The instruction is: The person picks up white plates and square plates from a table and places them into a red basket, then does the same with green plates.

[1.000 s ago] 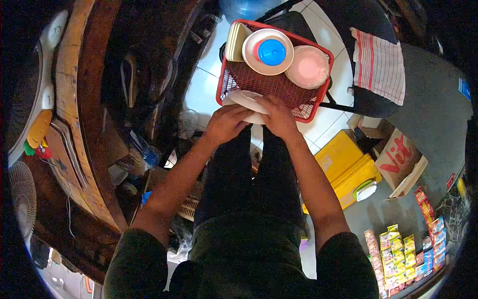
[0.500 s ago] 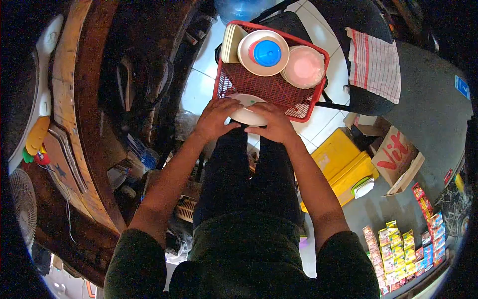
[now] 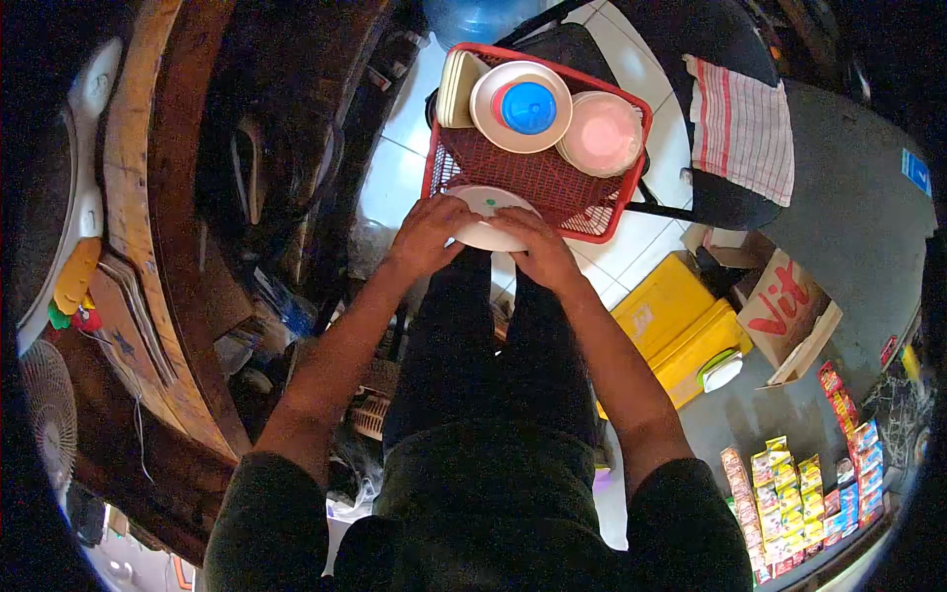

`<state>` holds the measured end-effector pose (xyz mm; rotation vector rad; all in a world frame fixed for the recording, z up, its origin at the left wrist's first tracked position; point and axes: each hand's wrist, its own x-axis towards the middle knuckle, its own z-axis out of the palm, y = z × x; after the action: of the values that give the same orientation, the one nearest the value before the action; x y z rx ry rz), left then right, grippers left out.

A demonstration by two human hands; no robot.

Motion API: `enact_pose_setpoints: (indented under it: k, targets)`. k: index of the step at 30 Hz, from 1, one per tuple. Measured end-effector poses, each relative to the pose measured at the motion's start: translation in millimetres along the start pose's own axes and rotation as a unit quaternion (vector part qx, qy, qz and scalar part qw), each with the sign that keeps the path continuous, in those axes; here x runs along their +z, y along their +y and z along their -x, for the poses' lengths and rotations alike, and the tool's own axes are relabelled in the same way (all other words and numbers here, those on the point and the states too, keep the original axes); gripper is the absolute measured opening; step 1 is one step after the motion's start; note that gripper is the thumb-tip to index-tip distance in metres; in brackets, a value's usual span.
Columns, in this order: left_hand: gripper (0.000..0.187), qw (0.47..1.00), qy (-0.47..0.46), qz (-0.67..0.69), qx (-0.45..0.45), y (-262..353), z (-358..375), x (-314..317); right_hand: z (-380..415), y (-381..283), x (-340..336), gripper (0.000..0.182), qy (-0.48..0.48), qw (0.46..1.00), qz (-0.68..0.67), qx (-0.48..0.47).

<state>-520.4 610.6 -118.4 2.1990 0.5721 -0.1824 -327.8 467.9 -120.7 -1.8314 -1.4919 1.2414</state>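
Note:
A white plate or shallow bowl (image 3: 485,235) with a small green mark is held between my two hands at the near edge of a red plastic basket (image 3: 427,170). My left hand (image 3: 429,235) grips its left side, and my right hand (image 3: 538,245) grips its right side. Inside the basket, cream rectangular dishes (image 3: 460,89) stand at the left. Beside them a pale round bowl (image 3: 521,141) holds a blue round item (image 3: 530,108). Pink round plates (image 3: 604,134) are stacked at the right.
A striped cloth (image 3: 742,128) hangs over a black chair at the right. Below it are a yellow container (image 3: 666,316), a cardboard box (image 3: 786,311) and colourful sachets (image 3: 786,503). A wooden counter edge (image 3: 148,227) runs along the left.
The plate has tilted slightly, showing more of its green mark. My thumbs have shifted outward to its sides, and both hands still hold it.

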Motion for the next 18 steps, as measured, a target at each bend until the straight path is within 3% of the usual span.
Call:
enact_pose_setpoints:
  k: [11, 13, 18]
  targets:
    - [0.049, 1.0, 0.03, 0.004, -0.006, -5, 0, 20, -1, 4, 4, 0.065, 0.022, 0.999, 0.03, 0.004]
    - [0.054, 0.999, 0.008, -0.02, -0.039, -7, -1, 25, 0, 7, 7, 0.069, 0.036, 0.997, 0.068, 0.007]
    - [0.067, 0.997, 0.042, -0.061, -0.01, -4, -4, 24, -1, 10, 10, 0.068, 0.028, 0.998, 0.049, 0.028]
